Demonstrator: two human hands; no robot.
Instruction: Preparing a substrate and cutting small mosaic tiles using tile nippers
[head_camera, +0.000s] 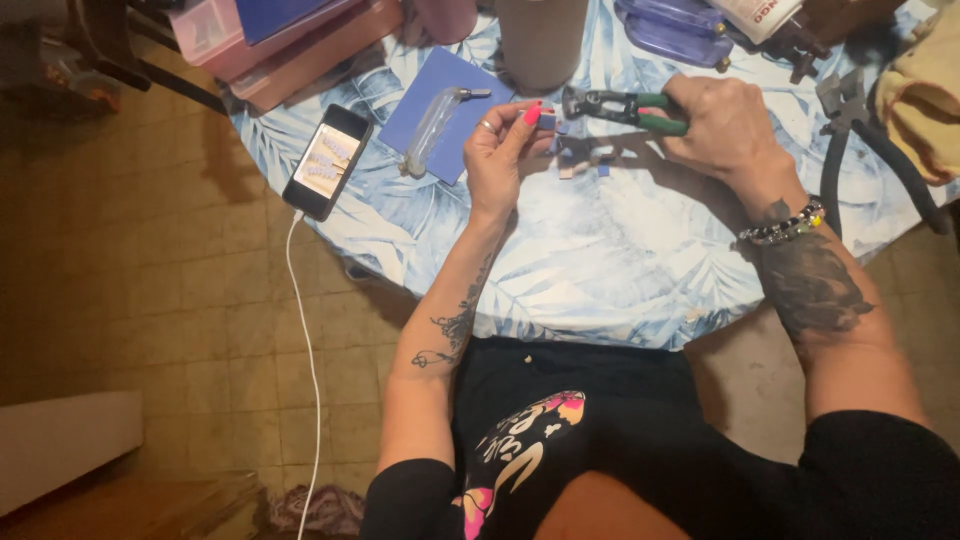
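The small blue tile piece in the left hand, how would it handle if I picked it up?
The small blue tile piece, pinched between left hand fingertips, looks stiff and probably light. Flat sides suggest it won't roll. Green-handled nippers and cut bits nearby hint it's brittle, maybe sharp-edged.

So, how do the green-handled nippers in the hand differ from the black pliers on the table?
The green-handled nippers are gripped by the right hand, lifted and pointing at the small blue tile that the left hand pinches; the black pliers lie untouched on the tablecloth. The nippers' handles are green and squeezed close; the pliers' handles are black and spread apart. Both have dark metal heads.
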